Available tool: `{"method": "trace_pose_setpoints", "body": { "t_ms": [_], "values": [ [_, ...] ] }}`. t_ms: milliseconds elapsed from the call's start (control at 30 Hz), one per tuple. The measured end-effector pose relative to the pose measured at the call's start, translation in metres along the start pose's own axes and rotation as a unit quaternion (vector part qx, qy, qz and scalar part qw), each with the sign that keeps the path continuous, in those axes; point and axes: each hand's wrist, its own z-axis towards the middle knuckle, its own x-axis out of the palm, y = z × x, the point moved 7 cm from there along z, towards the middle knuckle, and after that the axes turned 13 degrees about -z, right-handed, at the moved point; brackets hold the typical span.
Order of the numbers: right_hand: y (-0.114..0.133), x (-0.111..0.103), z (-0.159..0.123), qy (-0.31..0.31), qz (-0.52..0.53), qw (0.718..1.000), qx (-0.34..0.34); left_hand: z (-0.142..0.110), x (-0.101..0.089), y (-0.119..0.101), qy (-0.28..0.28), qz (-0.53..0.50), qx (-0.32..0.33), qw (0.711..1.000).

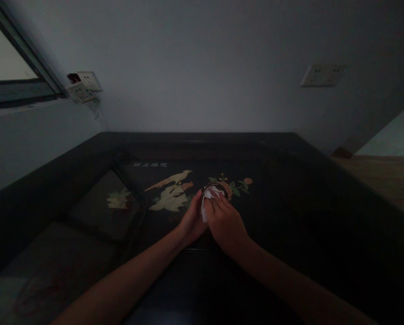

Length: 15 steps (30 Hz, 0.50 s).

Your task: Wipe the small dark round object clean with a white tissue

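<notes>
My left hand [194, 219] is closed around the side of a small round object with a dark, shiny rim [218, 185]; its exact kind is too dim to make out. Pressed against the inside of that rim is a crumpled white tissue [204, 211]. My right hand [224, 221] grips the tissue with bent fingers. Both hands meet above a dark, glossy tabletop [276, 216], near its middle. Beneath them the table shows a decoration with a pale bird [175, 178], flowers and leaves. Most of the round object is hidden by my fingers and the tissue.
A pale wall [202, 67] rises behind the table's far edge. Two sockets with a plug-in adapter [82, 92] sit at the left, and a double socket [323, 75] at the right. A window frame [29, 45] is at upper left, and wooden floor [381, 178] shows right.
</notes>
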Motion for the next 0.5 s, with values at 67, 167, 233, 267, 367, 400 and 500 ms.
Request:
{"method": "trace_pose_setpoints", "body": {
  "t_ms": [67, 167, 233, 267, 367, 400, 500],
  "values": [
    [0.0, 0.0, -0.001, -0.002, -0.025, 1.0, 0.012, -0.001, 0.002, 0.0, 0.0, 0.004, 0.005, 1.0],
    [-0.001, 0.001, -0.001, 0.01, -0.055, 0.998, 0.031, -0.003, 0.004, -0.002, 0.005, 0.009, 0.033, 0.999],
    [-0.001, 0.0, 0.0, 0.018, -0.063, 0.997, 0.035, -0.004, 0.005, -0.004, 0.008, 0.013, 0.056, 0.998],
    [-0.001, -0.001, 0.0, 0.02, -0.064, 0.997, 0.035, -0.004, 0.005, -0.005, 0.009, 0.016, 0.069, 0.997],
    [-0.001, -0.003, 0.001, 0.028, -0.066, 0.997, 0.037, -0.005, 0.004, -0.01, 0.017, 0.031, 0.107, 0.994],
    [-0.001, -0.003, 0.002, 0.032, -0.067, 0.996, 0.039, -0.006, 0.004, -0.011, 0.02, 0.039, 0.118, 0.992],
    [-0.002, -0.002, 0.002, 0.044, -0.067, 0.996, 0.045, -0.009, 0.005, -0.015, 0.024, 0.074, 0.147, 0.986]
  ]
}}
